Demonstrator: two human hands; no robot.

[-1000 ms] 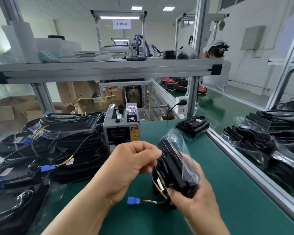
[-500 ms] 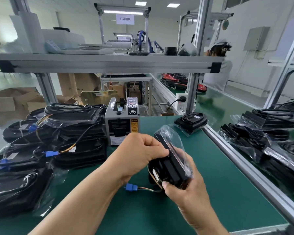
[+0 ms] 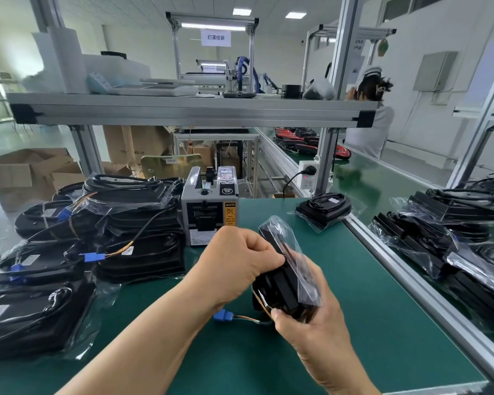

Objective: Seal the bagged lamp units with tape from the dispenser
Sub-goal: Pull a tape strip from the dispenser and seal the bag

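Note:
A black lamp unit in a clear plastic bag (image 3: 286, 276) is held on edge above the green table. My right hand (image 3: 311, 329) grips its lower end from below. My left hand (image 3: 240, 260) has its fingers curled over the unit's left side, pinching the bag there. A wire with a blue connector (image 3: 223, 316) hangs out below the unit. The grey tape dispenser (image 3: 210, 208) stands just behind my left hand. Whether a strip of tape is under my fingers is hidden.
Stacks of bagged black lamp units (image 3: 97, 238) fill the table's left side. One bagged unit (image 3: 324, 208) lies at the back right by an aluminium rail (image 3: 405, 276). More bagged units (image 3: 453, 240) sit beyond the rail. A person (image 3: 371, 121) stands in the background.
Both hands with the bagged unit have stayed almost in place; my left hand shifted slightly along the unit's side. The camera view has tilted a little.

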